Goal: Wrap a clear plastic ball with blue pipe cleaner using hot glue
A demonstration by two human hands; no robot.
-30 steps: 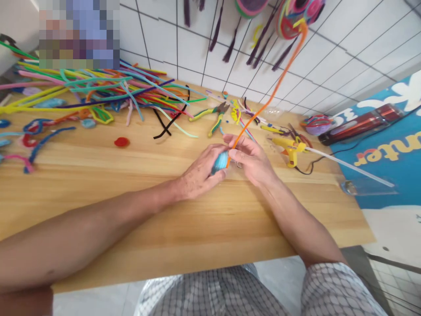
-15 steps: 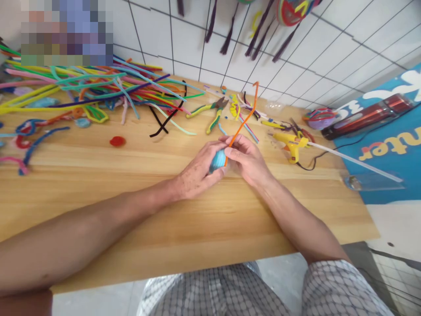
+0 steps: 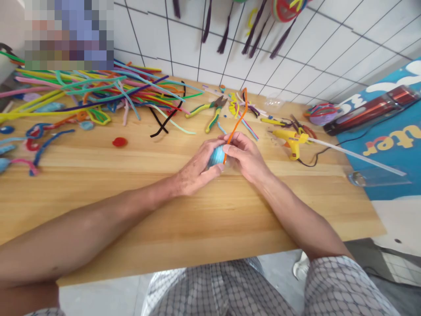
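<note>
Between both hands, just above the wooden table, is a light blue ball (image 3: 216, 156) that looks wrapped in pipe cleaner or yarn. My left hand (image 3: 198, 169) is closed around its left side, thumb along the near edge. An orange pipe cleaner (image 3: 237, 123) runs across the ball's right side, and its free end rises and bends over at the top. My right hand (image 3: 247, 156) pinches this pipe cleaner against the ball with the thumb. The right fingers behind the ball are partly hidden. Green-and-yellow pliers (image 3: 214, 115) lie open beyond the hands.
A heap of coloured pipe cleaners (image 3: 108, 90) spreads over the table's far left. A red disc (image 3: 119, 141) lies nearer. To the right are a yellow glue gun (image 3: 292, 141) with a long glue stick, a striped ball (image 3: 324, 114) and a red thermos (image 3: 371, 109). Tassels (image 3: 225, 35) hang on the tiled wall.
The orange pipe cleaner's free end has swung a little left and down. Slightly more of the blue ball shows between the hands. The camera view has shifted slightly.
</note>
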